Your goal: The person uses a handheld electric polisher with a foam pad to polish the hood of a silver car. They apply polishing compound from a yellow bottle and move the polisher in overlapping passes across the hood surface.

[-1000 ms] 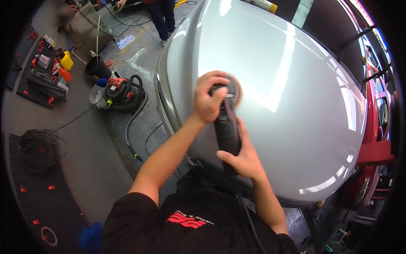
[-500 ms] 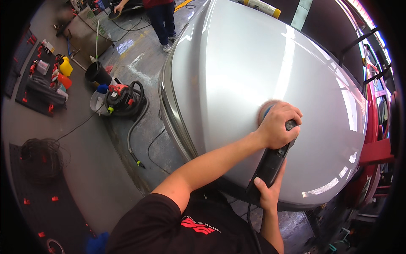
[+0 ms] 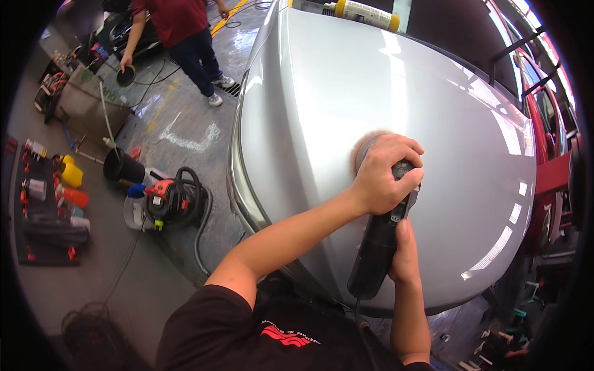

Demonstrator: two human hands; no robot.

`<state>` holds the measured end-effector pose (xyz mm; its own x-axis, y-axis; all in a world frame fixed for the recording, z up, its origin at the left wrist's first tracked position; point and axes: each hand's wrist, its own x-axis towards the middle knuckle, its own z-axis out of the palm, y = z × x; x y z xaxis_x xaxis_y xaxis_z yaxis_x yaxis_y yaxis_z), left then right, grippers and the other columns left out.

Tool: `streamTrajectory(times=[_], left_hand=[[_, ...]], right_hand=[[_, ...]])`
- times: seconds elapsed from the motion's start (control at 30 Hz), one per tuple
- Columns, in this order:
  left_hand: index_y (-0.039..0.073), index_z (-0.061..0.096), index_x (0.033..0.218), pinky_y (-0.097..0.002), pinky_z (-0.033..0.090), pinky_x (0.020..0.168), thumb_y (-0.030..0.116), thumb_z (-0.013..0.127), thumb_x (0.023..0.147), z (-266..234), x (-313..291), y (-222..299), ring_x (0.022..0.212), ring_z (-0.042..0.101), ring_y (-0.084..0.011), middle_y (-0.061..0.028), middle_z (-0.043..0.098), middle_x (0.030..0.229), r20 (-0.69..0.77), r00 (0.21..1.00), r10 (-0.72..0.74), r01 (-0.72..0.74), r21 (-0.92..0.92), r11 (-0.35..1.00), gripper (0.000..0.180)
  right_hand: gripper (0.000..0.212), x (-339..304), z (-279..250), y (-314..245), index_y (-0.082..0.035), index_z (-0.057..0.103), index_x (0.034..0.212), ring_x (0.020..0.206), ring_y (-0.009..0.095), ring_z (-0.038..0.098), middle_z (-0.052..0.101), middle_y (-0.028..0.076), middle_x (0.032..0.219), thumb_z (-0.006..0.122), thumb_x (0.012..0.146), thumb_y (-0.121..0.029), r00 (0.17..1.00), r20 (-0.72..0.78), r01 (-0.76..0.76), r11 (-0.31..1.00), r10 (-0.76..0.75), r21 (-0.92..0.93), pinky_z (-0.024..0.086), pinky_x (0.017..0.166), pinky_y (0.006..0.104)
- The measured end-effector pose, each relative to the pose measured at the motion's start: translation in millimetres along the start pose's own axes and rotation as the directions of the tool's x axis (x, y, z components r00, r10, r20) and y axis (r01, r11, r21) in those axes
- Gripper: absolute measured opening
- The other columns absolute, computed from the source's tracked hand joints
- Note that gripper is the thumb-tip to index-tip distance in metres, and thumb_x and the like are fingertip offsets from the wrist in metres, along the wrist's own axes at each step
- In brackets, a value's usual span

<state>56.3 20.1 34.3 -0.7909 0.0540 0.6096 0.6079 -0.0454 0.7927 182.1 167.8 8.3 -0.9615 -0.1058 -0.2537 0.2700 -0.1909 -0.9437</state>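
Observation:
A black polisher (image 3: 374, 256) lies across the silver car hood (image 3: 470, 185), its round pad (image 3: 360, 151) blurred by motion against the paint. My left hand (image 3: 388, 170) is wrapped over the polisher's head, the forearm crossing from the lower left. Lower down, my right hand (image 3: 405, 256) holds the polisher's long body from its right side, thumb pointing up along it; most of those fingers are hidden behind the tool. From the body's lower end a cord runs down past my dark shirt (image 3: 247, 337).
At the windshield end lies a yellow-and-white bottle (image 3: 365, 13). A red-and-black vacuum (image 3: 176, 201) with a hose and a black bucket (image 3: 120, 166) stand left on the floor. Beyond, another person (image 3: 179, 31) in a red shirt holds a round black-and-yellow disc (image 3: 126, 75). Bottles hang on a panel (image 3: 46, 241).
The polisher has shifted a little left over the hood. My right hand's thumb has moved up along the tool's body. The view has turned, bringing the other person more into sight.

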Motion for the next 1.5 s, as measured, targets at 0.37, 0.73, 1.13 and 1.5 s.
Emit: streamTrajectory(times=[0.37,0.73,1.13,1.5], left_hand=[[0.009,0.060,0.148,-0.0473,0.038,0.125,0.041,0.079,0.095,-52,162,-85,0.142,0.054,-0.0378,-0.0179,0.061,0.147,0.545,0.835,-0.077,0.105,-0.020,0.994,0.065],[0.018,0.041,0.164,-0.0506,0.053,0.113,0.010,0.083,0.083,-127,446,-149,0.134,0.063,-0.0353,-0.0173,0.064,0.148,0.162,0.650,-0.743,0.007,0.976,0.219,0.091],[0.001,0.052,0.137,-0.0517,0.061,0.105,0.011,0.090,0.082,-199,456,-132,0.115,0.071,-0.0322,-0.0152,0.070,0.118,0.120,0.989,-0.089,-0.012,0.655,0.756,0.068],[0.003,0.058,0.139,-0.0424,0.059,0.102,0.019,0.093,0.077,-284,285,-72,0.115,0.072,-0.0247,-0.0102,0.072,0.125,-0.155,0.973,0.172,-0.174,-0.002,0.985,0.073]], right_hand=[[0.083,40,31,-46,-0.001,0.043,0.146,0.088,0.023,0.074,0.066,0.014,0.113,0.086,0.089,-0.042,0.981,-0.166,0.117,0.990,-0.103,0.079,0.068,0.076,0.0422],[0.093,10,15,-50,0.002,0.046,0.147,0.090,0.031,0.075,0.067,0.019,0.118,0.093,0.070,-0.017,0.911,-0.411,0.013,0.991,0.044,0.135,0.068,0.080,0.0467],[0.087,18,10,-41,0.009,0.053,0.140,0.086,0.029,0.075,0.067,0.019,0.113,0.091,0.071,-0.029,0.871,-0.492,0.049,0.997,-0.011,0.064,0.067,0.077,0.0456],[0.085,19,20,-46,0.001,0.048,0.145,0.087,0.027,0.074,0.066,0.017,0.116,0.090,0.076,-0.023,0.915,-0.403,0.024,0.996,0.011,0.083,0.067,0.078,0.0419]])
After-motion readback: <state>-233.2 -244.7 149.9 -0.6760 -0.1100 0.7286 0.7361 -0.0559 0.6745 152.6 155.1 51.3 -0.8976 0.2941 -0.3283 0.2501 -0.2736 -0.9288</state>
